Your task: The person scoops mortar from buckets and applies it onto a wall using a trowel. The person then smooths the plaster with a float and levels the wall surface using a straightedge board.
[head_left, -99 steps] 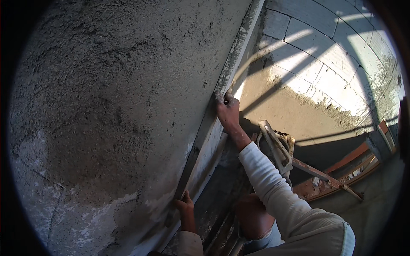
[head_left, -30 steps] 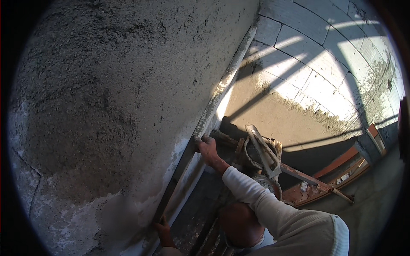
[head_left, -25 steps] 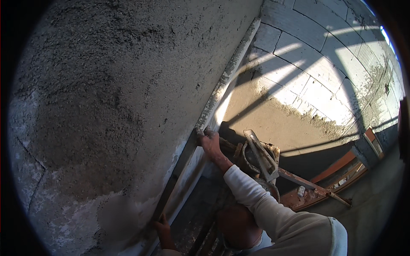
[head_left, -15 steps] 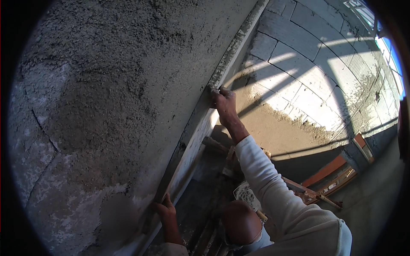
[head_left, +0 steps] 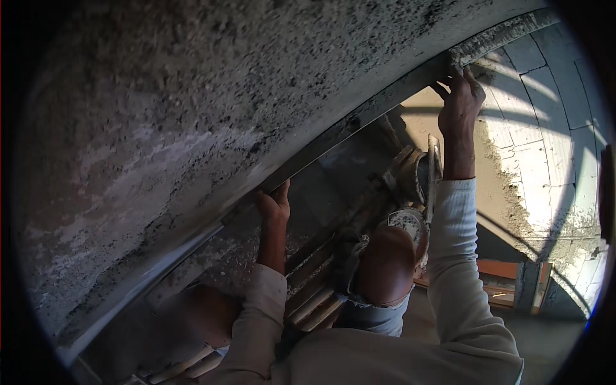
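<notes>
My left hand (head_left: 274, 202) is closed round the lower part of a long, dark, narrow straightedge (head_left: 359, 122). It lies slantwise along the edge of a rough, cement-plastered wall (head_left: 212, 96). Farther up to the right, my right hand (head_left: 462, 99) grips the straightedge near its upper end, some fingers hidden behind it. Just above that hand, a mortar-crusted strip (head_left: 500, 35) continues the line of the wall's edge. Wet-looking grey plaster borders the straightedge, and a pale, smoother band (head_left: 147, 276) runs on below my left hand.
Below my hands are wooden planks (head_left: 314, 301) and a round container (head_left: 407, 221) smeared with mortar. At the right stands a wall of pale blocks (head_left: 536, 86), partly plastered and crossed by shadows. An orange-edged frame (head_left: 500, 268) sits low at the right.
The view has turned, so the straightedge and wall edge now slope less steeply. Both hands appear farther right and remain on the straightedge; some right-hand fingers now stand away from it.
</notes>
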`<act>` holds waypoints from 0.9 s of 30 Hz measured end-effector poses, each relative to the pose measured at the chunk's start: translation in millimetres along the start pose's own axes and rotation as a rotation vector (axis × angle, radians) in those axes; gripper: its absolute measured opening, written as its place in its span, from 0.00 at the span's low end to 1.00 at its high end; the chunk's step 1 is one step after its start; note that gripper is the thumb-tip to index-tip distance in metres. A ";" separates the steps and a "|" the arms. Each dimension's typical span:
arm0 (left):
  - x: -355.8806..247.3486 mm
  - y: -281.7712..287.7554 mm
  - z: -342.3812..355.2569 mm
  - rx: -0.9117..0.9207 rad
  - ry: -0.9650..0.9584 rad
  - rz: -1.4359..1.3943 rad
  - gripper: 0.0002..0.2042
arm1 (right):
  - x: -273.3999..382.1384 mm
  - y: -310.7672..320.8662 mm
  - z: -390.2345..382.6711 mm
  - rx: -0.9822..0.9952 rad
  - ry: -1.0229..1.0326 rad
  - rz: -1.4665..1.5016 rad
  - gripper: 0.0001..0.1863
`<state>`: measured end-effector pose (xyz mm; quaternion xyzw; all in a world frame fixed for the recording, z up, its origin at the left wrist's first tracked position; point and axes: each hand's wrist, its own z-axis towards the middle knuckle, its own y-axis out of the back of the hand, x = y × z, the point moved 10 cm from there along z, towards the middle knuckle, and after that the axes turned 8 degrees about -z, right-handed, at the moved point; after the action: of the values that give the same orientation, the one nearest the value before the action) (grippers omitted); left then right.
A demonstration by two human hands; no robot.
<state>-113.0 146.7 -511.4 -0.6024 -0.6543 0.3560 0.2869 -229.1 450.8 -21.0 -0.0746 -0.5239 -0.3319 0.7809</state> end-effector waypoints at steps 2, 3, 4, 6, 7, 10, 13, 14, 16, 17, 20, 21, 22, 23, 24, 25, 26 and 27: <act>-10.1 8.8 -3.6 -0.030 0.021 0.021 0.23 | -2.6 -13.9 -27.1 0.049 -0.023 0.050 0.23; -10.3 6.0 -11.3 -0.073 0.020 0.039 0.23 | -10.5 -12.3 -30.9 0.040 0.000 0.036 0.22; -16.3 11.2 -9.4 -0.061 0.004 0.026 0.23 | -20.2 -9.2 -29.0 -0.006 -0.013 0.054 0.21; -21.6 20.0 -0.2 -0.010 -0.015 0.035 0.23 | -16.6 -13.0 -26.0 0.065 0.041 -0.020 0.22; -27.7 23.9 0.4 0.024 -0.022 0.064 0.23 | -20.4 -17.3 -22.1 0.158 0.125 -0.112 0.22; -14.0 20.4 -1.4 -0.050 0.023 -0.011 0.22 | -16.8 -11.7 -19.3 0.176 0.204 -0.329 0.20; -14.8 25.9 0.3 -0.138 0.031 -0.050 0.22 | -15.3 -16.9 -17.0 0.158 0.128 -0.215 0.20; -10.3 21.7 0.0 -0.124 0.038 -0.053 0.22 | -7.9 -13.0 -16.1 0.144 0.113 -0.198 0.20; -7.6 12.7 3.9 -0.046 0.017 -0.037 0.23 | -27.0 7.3 5.2 0.092 0.087 -0.050 0.20; -4.4 3.8 5.9 0.093 -0.001 -0.061 0.25 | -17.9 6.6 -9.6 0.038 0.056 -0.025 0.21; 1.5 28.3 16.8 0.106 -0.011 -0.020 0.28 | -24.8 8.6 -40.1 -0.093 0.008 0.022 0.19; -9.4 65.4 22.1 -0.035 0.030 -0.078 0.30 | 2.2 -15.4 -67.7 0.015 0.103 -0.072 0.20; -54.6 109.4 35.1 0.002 -0.028 -0.074 0.30 | -11.4 -40.5 -85.8 0.058 0.101 -0.106 0.23; -135.0 150.2 40.7 0.196 -0.324 0.584 0.30 | 0.9 -76.3 -114.0 0.141 0.019 -0.123 0.23; -78.1 163.4 51.4 -0.065 -0.083 -0.018 0.30 | 10.1 -51.5 -111.7 -0.014 0.241 -0.042 0.23; -46.5 142.3 52.0 -0.122 -0.044 -0.083 0.29 | -6.1 -29.1 -94.4 -0.035 0.210 -0.190 0.23; -83.7 128.8 45.1 0.118 -0.363 0.434 0.25 | 1.9 -44.4 -99.3 0.038 0.131 -0.069 0.23; -92.7 107.9 27.4 0.345 -0.678 0.948 0.20 | 7.7 -47.6 -95.0 0.031 0.144 -0.057 0.23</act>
<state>-61.8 53.6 -610.0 -0.6260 -0.3025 0.7180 -0.0339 -182.6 366.7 -67.1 -0.0236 -0.4734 -0.3504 0.8078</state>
